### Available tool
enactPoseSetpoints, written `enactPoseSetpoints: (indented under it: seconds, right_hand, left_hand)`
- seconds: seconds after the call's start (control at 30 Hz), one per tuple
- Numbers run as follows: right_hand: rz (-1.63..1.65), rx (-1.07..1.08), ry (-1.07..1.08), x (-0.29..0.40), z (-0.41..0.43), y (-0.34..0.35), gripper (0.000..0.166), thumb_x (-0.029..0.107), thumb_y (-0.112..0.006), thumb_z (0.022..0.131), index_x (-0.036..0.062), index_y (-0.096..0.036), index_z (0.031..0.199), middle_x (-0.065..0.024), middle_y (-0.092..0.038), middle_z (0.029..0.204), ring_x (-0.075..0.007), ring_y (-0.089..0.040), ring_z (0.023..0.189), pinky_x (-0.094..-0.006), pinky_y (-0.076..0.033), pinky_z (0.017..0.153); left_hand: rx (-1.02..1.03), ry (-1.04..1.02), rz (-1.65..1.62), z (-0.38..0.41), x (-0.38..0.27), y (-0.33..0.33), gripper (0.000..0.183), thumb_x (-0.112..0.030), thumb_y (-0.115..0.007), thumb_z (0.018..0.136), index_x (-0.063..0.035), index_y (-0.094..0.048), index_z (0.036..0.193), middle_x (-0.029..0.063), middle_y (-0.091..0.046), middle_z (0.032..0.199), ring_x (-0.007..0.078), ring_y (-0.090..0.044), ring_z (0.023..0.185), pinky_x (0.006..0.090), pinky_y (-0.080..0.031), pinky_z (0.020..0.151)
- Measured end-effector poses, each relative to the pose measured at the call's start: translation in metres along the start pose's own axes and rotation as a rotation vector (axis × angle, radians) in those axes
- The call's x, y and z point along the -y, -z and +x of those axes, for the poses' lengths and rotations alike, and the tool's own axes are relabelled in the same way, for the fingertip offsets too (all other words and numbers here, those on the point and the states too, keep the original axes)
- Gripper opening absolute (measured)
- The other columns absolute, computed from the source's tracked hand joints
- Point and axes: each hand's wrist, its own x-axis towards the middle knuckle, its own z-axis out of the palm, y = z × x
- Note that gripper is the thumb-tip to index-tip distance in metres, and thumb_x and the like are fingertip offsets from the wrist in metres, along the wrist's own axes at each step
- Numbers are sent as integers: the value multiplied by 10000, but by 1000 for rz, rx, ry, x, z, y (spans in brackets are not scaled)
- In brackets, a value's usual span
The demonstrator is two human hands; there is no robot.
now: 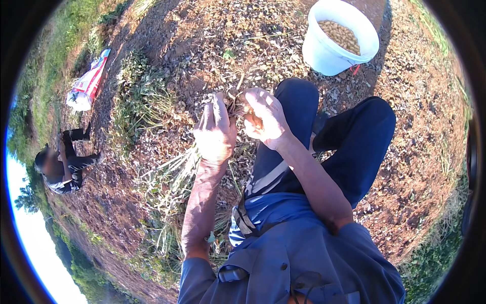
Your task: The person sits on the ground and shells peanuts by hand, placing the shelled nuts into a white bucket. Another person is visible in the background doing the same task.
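My left hand (215,136) is closed around a bundle of peanut plants. Their pale stems (184,161) trail behind the wrist, and the dark root end (236,104) sticks out past my fingers. Close beside it, my right hand (267,116) curls at the roots. Some tan peanut pods (257,121) appear to sit inside its fingers, partly hidden by them. Beyond my knees stands a white plastic bucket (326,59), partly filled with peanuts (340,36).
Pulled peanut plants (138,98) lie heaped on the left, with more under my left forearm. A printed white and red sack (89,81) lies farther off. Another person (66,167) sits low at far left. Dry leaves (417,152) cover the soil.
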Motion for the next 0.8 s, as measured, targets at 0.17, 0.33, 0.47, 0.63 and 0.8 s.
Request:
enactPoseSetpoints:
  seconds: [0.17, 0.33, 0.47, 0.63, 0.8]
  right_hand:
    - [-6, 77, 37, -12, 1, 4, 106, 167, -650, 1022, 87, -581, 1027, -9, -584, 730, -71, -453, 447, -231, -359, 373]
    - [423, 145, -36, -11, -6, 10, 145, 186, -572, 1046, 70, -627, 1114, -18, -606, 794, -59, -440, 458, -234, -389, 385]
    - [334, 236, -58, -10, -3, 21, 158, 217, -548, 1055, 73, -613, 1049, -15, -588, 756, -61, -411, 430, -247, -372, 372]
    - [-19, 65, -15, -1, -4, 6, 207, 241, -598, 1058, 89, -590, 918, 5, -546, 682, -54, -422, 435, -241, -358, 373]
    - [204, 227, -23, -8, -7, 9, 76, 108, -569, 1040, 57, -616, 1010, -39, -624, 772, -58, -443, 447, -246, -379, 393]
  left_hand:
    - [-41, -67, -24, -4, 10, -5, 553, -86, -772, 818, -37, -583, 1335, 140, -697, 1040, 315, -723, 835, 382, -591, 682]
    - [30, 49, -120, 8, -11, 10, 582, -49, -758, 773, -43, -588, 1329, 139, -696, 1051, 305, -726, 856, 376, -592, 696]
    - [-126, -223, -28, 7, 2, 6, 595, -24, -731, 761, 40, -571, 1331, 135, -697, 1046, 293, -714, 823, 365, -584, 677]
    - [-64, -282, 100, 4, 9, 12, 588, -1, -674, 761, 45, -581, 1340, 131, -669, 973, 267, -683, 766, 356, -573, 674]
    - [-65, -238, 17, 6, 10, 14, 601, -36, -701, 750, 36, -591, 1336, 132, -677, 984, 271, -689, 766, 363, -577, 663]
